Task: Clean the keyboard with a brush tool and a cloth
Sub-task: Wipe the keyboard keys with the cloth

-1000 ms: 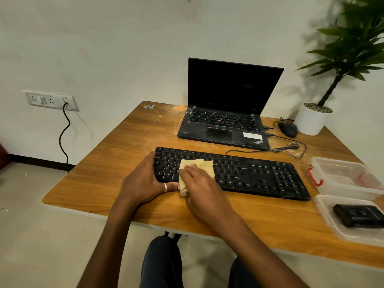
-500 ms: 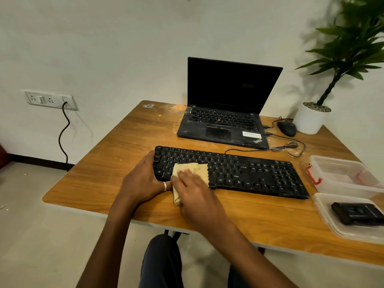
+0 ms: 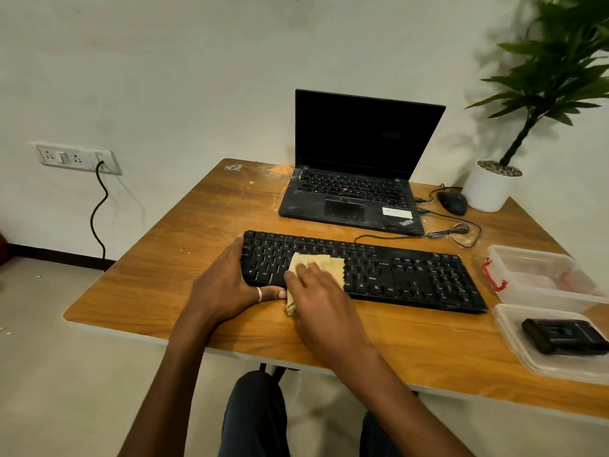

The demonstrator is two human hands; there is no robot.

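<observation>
A black keyboard [image 3: 412, 278] lies across the middle of the wooden desk [image 3: 184, 245]. My left hand [image 3: 224, 285] grips its left end, fingers round the left edge and thumb along the front edge. A yellow cloth [image 3: 318, 262] lies on the keys left of centre. My right hand [image 3: 316, 288] presses on it with flat fingers, and one corner of the cloth hangs down to the desk beneath my palm. A black tool [image 3: 563, 334] lies in a clear tray [image 3: 514, 341] at the right edge of the desk.
An open black laptop [image 3: 352, 199] stands behind the keyboard. To its right are a mouse [image 3: 453, 202], a looped cable [image 3: 461, 230] and a potted plant [image 3: 494, 189]. A clear plastic box [image 3: 540, 272] with a red clip sits right of the keyboard. A wall socket [image 3: 77, 158] has a cord plugged in.
My right hand slid the cloth left over the keys, then back to the right. My left hand kept its hold on the keyboard's left end.
</observation>
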